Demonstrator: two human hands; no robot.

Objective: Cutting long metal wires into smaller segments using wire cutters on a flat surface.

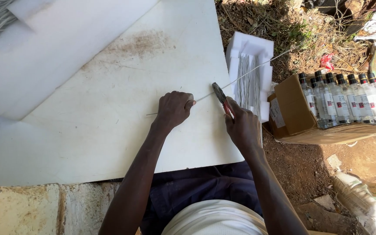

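Seen from the head camera, a long thin grey metal wire (205,96) lies across the large white flat board (109,109), its long axis running from lower left to upper right. Its near end sticks out to the left of the left hand (173,109), and its far end climbs past the board's right edge, over the white foam tray (240,45), towards the dry grass.

The left hand is closed in a fist around the wire, pressing it down on the board. The right hand (242,126) is wrapped tight around the red handles of a pair of pliers with dark metal jaws (221,98); the jaws point up and to the left and meet the wire just to the right of the left hand. How far the jaws are closed cannot be told.

Just beyond the board's right edge, the foam tray holds a bundle of cut straight grey wire lengths (248,80), lying roughly upright in the picture. Further right, well apart from the hands, an open brown cardboard box (292,113) carries a row of clear glass bottles with dark caps (349,98). Bare brown earth lies below it. At the top left, white foam sheets (44,48) overlap the board.
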